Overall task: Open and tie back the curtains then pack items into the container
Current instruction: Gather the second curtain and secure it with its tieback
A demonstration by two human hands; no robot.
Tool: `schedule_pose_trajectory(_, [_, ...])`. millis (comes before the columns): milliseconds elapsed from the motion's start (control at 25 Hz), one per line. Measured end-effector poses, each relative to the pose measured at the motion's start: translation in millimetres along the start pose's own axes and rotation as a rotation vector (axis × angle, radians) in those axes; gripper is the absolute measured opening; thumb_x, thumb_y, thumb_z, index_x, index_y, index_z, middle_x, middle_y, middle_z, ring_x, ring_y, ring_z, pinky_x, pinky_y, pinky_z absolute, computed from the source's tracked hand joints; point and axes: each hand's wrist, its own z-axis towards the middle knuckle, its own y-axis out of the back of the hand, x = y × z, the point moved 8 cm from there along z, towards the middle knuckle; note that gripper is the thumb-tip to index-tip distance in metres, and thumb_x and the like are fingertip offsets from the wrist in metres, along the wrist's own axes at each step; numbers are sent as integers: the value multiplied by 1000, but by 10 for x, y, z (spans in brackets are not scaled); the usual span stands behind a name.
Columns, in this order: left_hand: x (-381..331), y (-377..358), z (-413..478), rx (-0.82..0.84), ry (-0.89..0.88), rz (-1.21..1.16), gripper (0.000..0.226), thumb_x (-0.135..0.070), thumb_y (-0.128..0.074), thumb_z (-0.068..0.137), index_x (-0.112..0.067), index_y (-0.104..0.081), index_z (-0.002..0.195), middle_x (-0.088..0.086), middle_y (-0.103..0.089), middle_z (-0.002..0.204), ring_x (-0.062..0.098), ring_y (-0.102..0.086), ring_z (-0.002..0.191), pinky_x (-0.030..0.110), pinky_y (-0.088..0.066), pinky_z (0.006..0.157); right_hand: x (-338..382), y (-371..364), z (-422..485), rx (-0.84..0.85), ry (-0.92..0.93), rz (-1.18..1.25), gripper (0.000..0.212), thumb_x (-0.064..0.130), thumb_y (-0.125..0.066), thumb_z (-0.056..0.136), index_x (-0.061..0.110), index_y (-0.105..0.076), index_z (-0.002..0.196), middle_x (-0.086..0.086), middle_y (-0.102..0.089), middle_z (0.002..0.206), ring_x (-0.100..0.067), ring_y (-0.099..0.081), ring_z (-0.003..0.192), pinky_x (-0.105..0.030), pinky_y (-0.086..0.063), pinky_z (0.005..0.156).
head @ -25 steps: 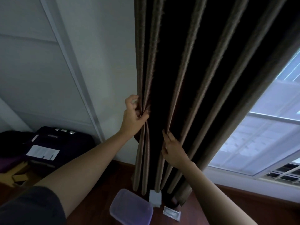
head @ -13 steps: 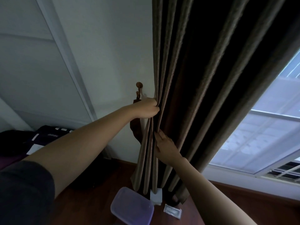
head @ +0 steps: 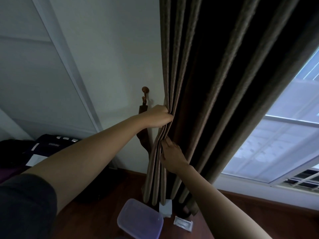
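A dark brown pleated curtain (head: pixel 207 83) hangs beside the window, gathered into folds. My left hand (head: pixel 158 116) is closed around its left edge folds at mid height. Just below, my right hand (head: pixel 172 155) presses on and pinches the same folds. On the wall behind my left hand is a wooden hook (head: pixel 145 90) with a brown tieback strap (head: pixel 143 135) hanging from it. On the floor lie a lidded clear plastic container (head: pixel 139 221), a small white box (head: pixel 165 208) and a small white packet (head: pixel 183 225).
A bright window (head: pixel 276 149) with a white frame is on the right. White wall panels (head: pixel 43 80) fill the left. Dark bags with paper labels (head: pixel 43 149) sit low at the left. The floor (head: pixel 259 213) is dark red wood.
Both hands have pulled the curtain's left edge to the right, uncovering the wall hook and tieback strap. My left hand went from pinching the edge to a full grip on the folds.
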Motion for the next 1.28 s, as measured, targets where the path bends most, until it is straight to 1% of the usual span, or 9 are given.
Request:
schedule_pose_trajectory(120, [-70,-23,38,-36,-66,151,40,-41,-54,81,-2,-56,80,13,-59,70,25,-59,61,37,-51,63,41,27,-2,47,-2,-2,54,18,-46,88,7,-33,139,-12,-29,146,-31,-39,126,-38,-30,108])
schedule_pose_trajectory(240, [-82,27,64,-143,-131,170,35,-28,-46,92,-1,-48,69,10,-50,60,25,-51,53,38,-48,57,4,216,-90,68,23,-36,46,23,-44,86,18,-51,131,-7,-39,144,-30,-39,129,-40,-28,110])
schedule_pose_trajectory(360, [-43,92,27,-201,-180,140,27,-16,-40,95,-10,-42,68,8,-49,63,26,-51,58,28,-43,55,-92,1021,-365,-594,-18,43,34,25,-44,77,21,-69,98,-13,-46,140,-30,-39,129,-46,-28,109])
schedule_pose_trajectory(440, [-35,121,-25,-224,-230,84,20,-11,-39,96,-16,-46,78,5,-55,74,18,-57,67,14,-44,59,-163,1489,-575,-955,-105,136,35,18,-54,75,20,-64,108,-23,-31,146,-30,-26,134,-42,-24,110])
schedule_pose_trajectory(480, [-34,126,-48,-229,-243,54,19,-10,-38,96,-18,-46,81,0,-54,77,11,-57,69,8,-43,61,-190,1624,-554,-977,-153,177,43,17,-56,76,21,-59,118,-26,-19,150,-30,-18,138,-39,-21,112])
schedule_pose_trajectory(560, [-22,109,-69,-214,-236,5,21,-8,-37,96,-19,-46,80,-6,-52,76,3,-53,69,6,-41,62,-244,1732,-325,-820,-216,220,57,16,-58,79,21,-46,135,-25,-2,154,-37,-14,141,-36,-20,114])
schedule_pose_trajectory(720, [43,55,-50,-181,-192,-13,34,-10,-38,95,-16,-38,62,1,-44,61,14,-45,54,27,-39,58,-300,1403,-18,-517,-113,199,63,7,-55,84,6,-34,143,-21,-25,151,-36,-40,131,-28,-33,106])
schedule_pose_trajectory(880, [-2,53,-26,-175,-186,-21,35,-12,-37,96,-20,-35,63,1,-42,57,16,-43,54,33,-37,59,-241,737,-94,-237,17,234,64,4,-49,85,8,-29,146,-13,-28,151,-30,-42,131,-24,-33,105])
schedule_pose_trajectory(1280, [-92,-52,-15,-155,-170,-83,34,-11,-37,96,-20,-36,63,-1,-41,56,14,-39,50,32,-35,56,-350,111,-222,34,1,93,62,13,-47,89,10,-25,147,-10,-18,156,-32,-40,132,-42,-42,103])
